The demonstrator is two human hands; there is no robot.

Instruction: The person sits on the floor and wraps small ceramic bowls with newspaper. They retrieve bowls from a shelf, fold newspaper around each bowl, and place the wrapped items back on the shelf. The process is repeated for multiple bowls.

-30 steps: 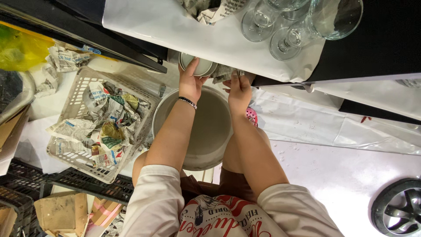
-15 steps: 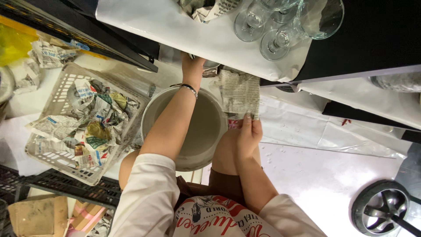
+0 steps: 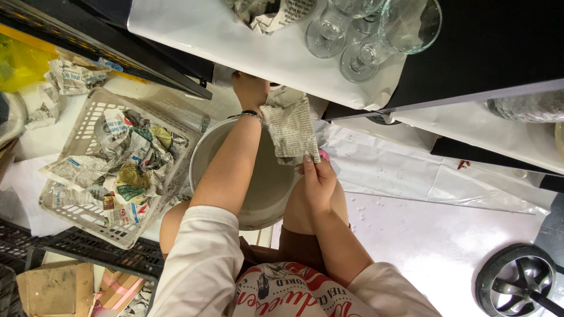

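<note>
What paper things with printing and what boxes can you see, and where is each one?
Newspaper sheet: grey, crinkled, pinched by the right hand over the white bucket.
Crumpled newspapers: grey with colour patches, filling the white basket on the left.
Newspaper wad: top shelf, beside the glasses.
Cardboard box: brown, bottom left corner.

Setting: storeroom or shop back room.
Evidence, top: stemmed glasses (image 3: 364,35) on paper-lined shelf (image 3: 235,47).
Evidence, left: basket (image 3: 82,135) of crumpled newspaper (image 3: 129,170).
</note>
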